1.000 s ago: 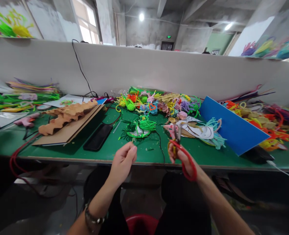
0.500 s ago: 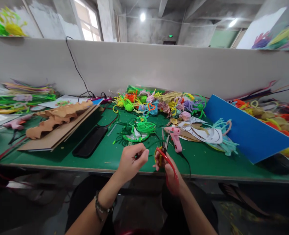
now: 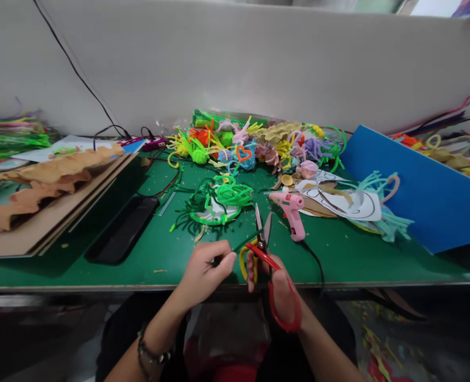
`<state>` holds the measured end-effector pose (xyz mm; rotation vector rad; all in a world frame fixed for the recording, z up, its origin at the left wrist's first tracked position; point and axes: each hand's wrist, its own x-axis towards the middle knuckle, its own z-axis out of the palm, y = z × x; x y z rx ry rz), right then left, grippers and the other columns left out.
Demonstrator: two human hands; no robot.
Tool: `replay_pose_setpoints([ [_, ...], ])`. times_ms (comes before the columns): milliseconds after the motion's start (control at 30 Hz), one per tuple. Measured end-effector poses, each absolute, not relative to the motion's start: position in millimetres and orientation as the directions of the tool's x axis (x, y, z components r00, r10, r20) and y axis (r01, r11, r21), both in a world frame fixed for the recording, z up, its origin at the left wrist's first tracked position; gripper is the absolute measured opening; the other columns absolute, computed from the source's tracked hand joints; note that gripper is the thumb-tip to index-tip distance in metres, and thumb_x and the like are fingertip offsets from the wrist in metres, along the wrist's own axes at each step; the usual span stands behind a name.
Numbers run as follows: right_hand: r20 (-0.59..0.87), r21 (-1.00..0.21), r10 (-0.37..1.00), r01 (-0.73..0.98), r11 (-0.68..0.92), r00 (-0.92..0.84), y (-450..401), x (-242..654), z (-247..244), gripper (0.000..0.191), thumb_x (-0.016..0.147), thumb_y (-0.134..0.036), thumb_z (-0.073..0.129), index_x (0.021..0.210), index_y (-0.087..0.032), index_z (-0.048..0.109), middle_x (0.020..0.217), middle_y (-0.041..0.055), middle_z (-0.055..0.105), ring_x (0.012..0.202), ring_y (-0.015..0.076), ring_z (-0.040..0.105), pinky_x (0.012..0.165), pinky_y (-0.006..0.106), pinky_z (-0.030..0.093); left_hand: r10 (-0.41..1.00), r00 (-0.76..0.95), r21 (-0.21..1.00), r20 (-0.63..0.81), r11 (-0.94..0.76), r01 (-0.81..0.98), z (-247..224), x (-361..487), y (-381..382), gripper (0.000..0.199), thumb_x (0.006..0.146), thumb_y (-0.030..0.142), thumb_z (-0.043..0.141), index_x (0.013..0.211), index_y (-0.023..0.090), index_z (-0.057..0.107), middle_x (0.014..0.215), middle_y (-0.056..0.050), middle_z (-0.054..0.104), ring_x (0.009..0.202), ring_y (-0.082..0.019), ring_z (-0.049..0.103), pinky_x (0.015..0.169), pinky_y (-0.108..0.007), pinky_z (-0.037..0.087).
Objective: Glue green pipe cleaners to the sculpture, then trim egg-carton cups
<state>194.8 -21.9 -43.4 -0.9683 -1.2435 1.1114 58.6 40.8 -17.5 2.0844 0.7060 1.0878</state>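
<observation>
My left hand [image 3: 208,269] is closed, thumb against curled fingers, on a thin dark green pipe cleaner [image 3: 247,240] whose end sticks out toward the scissors. In my right hand [image 3: 280,289] is a pair of scissors [image 3: 261,245] with one red and one yellow handle, blades parted and pointing away from me. Just beyond my hands lies a white piece edged in bright green [image 3: 214,218], with a tangle of green pipe cleaners [image 3: 235,193] on top. To the right of the blades a pink glue gun [image 3: 293,209] rests on the table, its nozzle toward the left.
A heap of colourful pipe-cleaner pieces [image 3: 243,143] lines the back of the green table [image 3: 171,265]. At left are a black phone [image 3: 123,228] and stacked cardboard [image 3: 32,231]. A blue board [image 3: 414,196] leans at right, near white paper cutouts [image 3: 362,206].
The camera has tipped downward, so the table sits higher in view. My hands stay close together with the same holds; the scissors' blades remain parted.
</observation>
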Motion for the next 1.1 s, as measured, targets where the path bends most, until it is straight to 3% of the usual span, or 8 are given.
replay_pose_setpoints([
  [267, -0.168, -0.910, 0.976, -0.359, -0.207, -0.136, -31, 182, -48, 0.061, 0.072, -0.075, 0.024, 0.071, -0.018, 0.044, 0.052, -0.0036, 0.043, 0.040, 0.0086, 0.045, 0.042, 0.022, 0.038, 0.779, 0.520, 0.854, 0.351, -0.494, 0.165, -14, 50, 50, 0.030, 0.074, 0.026, 0.038, 0.047, 0.018, 0.030, 0.043, 0.006, 0.027, 0.041, -0.007, 0.026, 0.042, -0.019, 0.024],
  [600, -0.338, -0.849, 0.926, -0.372, -0.376, -0.165, -30, 178, -48, 0.062, 0.070, -0.078, 0.021, 0.065, -0.019, 0.041, 0.043, -0.0064, 0.040, 0.031, 0.0067, 0.038, 0.036, 0.021, 0.036, 0.798, 0.506, 0.880, 0.326, -0.452, 0.146, -19, 50, 54, 0.030, 0.075, 0.026, 0.039, 0.048, 0.019, 0.029, 0.044, 0.006, 0.027, 0.042, -0.007, 0.025, 0.042, -0.019, 0.023],
  [733, -0.313, -0.847, 0.929, -0.383, -0.368, -0.199, -30, 176, -51, 0.063, 0.070, -0.077, 0.019, 0.068, -0.019, 0.042, 0.044, -0.0060, 0.041, 0.031, 0.0067, 0.037, 0.039, 0.023, 0.039, 0.791, 0.512, 0.870, 0.334, -0.468, 0.156, -19, 50, 54, 0.029, 0.075, 0.024, 0.039, 0.048, 0.019, 0.030, 0.045, 0.006, 0.027, 0.042, -0.006, 0.025, 0.042, -0.019, 0.022],
  [967, -0.052, -0.923, 0.976, -0.362, -0.128, -0.211, -32, 175, -61, 0.060, 0.072, -0.074, 0.030, 0.082, -0.018, 0.046, 0.067, 0.0004, 0.049, 0.049, 0.0108, 0.051, 0.052, 0.029, 0.047, 0.863, 0.366, 0.910, 0.348, -0.404, 0.087, -23, 47, 54, 0.030, 0.077, 0.025, 0.039, 0.049, 0.019, 0.031, 0.043, 0.007, 0.029, 0.040, -0.006, 0.026, 0.040, -0.020, 0.024],
  [1100, 0.016, -0.949, 0.974, -0.310, -0.056, -0.225, -35, 175, -66, 0.055, 0.075, -0.070, 0.031, 0.086, -0.018, 0.046, 0.073, 0.0026, 0.051, 0.053, 0.0115, 0.052, 0.053, 0.029, 0.047, 0.797, 0.466, 0.860, 0.385, -0.493, 0.133, -18, 48, 51, 0.029, 0.074, 0.022, 0.040, 0.047, 0.018, 0.031, 0.043, 0.006, 0.027, 0.041, -0.006, 0.025, 0.040, -0.019, 0.022],
])
